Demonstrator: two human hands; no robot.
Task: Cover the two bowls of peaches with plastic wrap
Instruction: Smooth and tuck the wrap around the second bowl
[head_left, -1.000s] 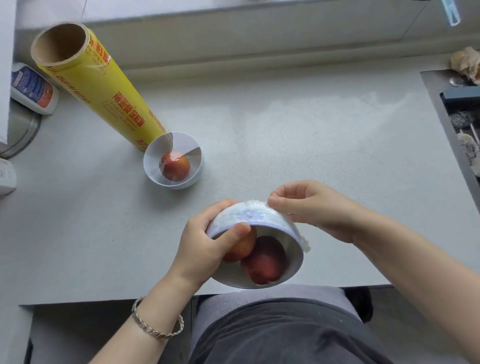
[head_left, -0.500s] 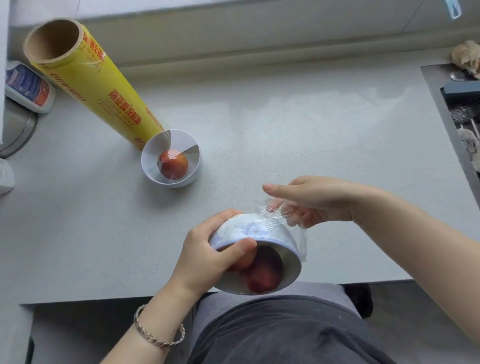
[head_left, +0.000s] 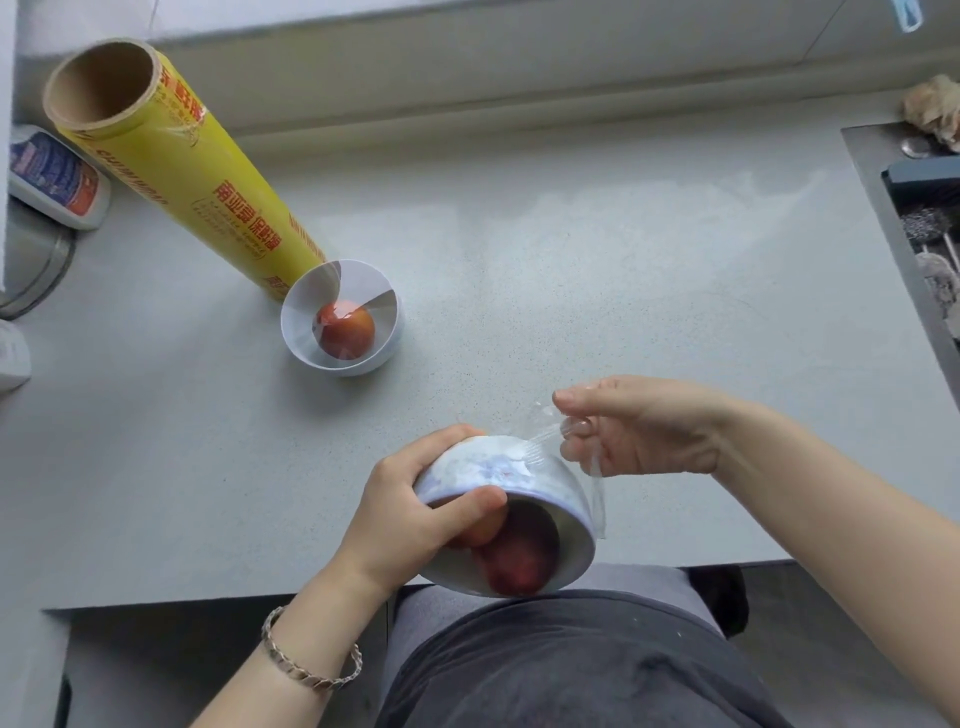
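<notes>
My left hand (head_left: 415, 514) grips a white bowl (head_left: 519, 478) tilted toward me at the counter's front edge, thumb over its rim. Two peaches (head_left: 514, 561) show inside it under clear film. My right hand (head_left: 639, 431) pinches a loose flap of plastic wrap (head_left: 545, 441) off the bowl's far side, and more film hangs down its right side. A second white bowl (head_left: 387, 332) with one peach (head_left: 345, 330), film stretched over it, stands on the counter further back. The yellow roll of plastic wrap (head_left: 171, 166) stands upright just behind it.
The grey counter (head_left: 571, 249) ends at a raised back ledge. A white bottle with a blue and red label (head_left: 52, 182) lies at the far left beside a round metal rim (head_left: 47, 265). A dark sink tray (head_left: 930, 234) with scrubbers is at the right edge.
My right hand lifted off the bowl's outer wall and pulled the film flap up and to the right. The bowl sank slightly toward my lap in my left hand.
</notes>
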